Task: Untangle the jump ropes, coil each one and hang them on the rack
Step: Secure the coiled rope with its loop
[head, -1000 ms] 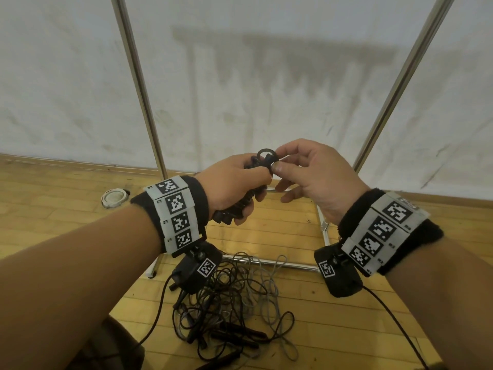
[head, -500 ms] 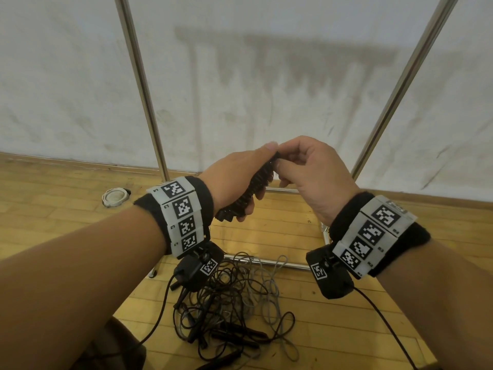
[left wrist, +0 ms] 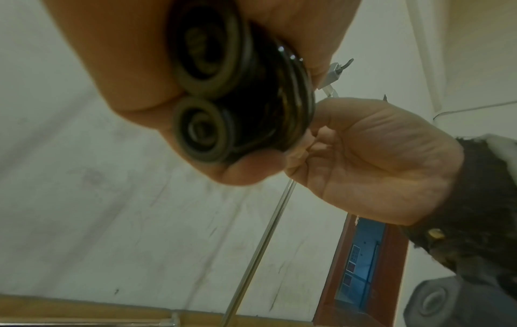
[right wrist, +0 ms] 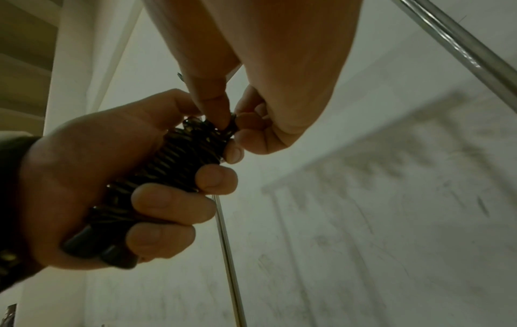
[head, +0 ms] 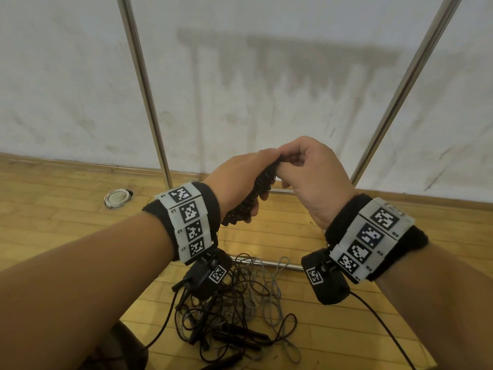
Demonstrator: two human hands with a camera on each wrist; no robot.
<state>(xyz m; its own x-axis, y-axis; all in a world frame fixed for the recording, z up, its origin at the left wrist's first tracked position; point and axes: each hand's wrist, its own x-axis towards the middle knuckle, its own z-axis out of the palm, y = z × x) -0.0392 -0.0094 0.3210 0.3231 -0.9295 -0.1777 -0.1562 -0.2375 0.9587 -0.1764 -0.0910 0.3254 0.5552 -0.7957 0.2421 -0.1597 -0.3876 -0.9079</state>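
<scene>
Two hands meet at frame centre: the left hand [head: 240, 180] grips the coiled rope [head: 250, 198] around its handles to keep the wraps tight while the right hand [head: 312, 177] pinches its top end, and the tangle [head: 240, 303] waits on the floor below.

The wound rope bundle [head: 250, 197] is black. The floor pile [head: 234, 303] has black and grey ropes. Wrist bands [head: 186, 222] show black-and-white squares. The floor [head: 53, 209] looks yellow-brown.
</scene>
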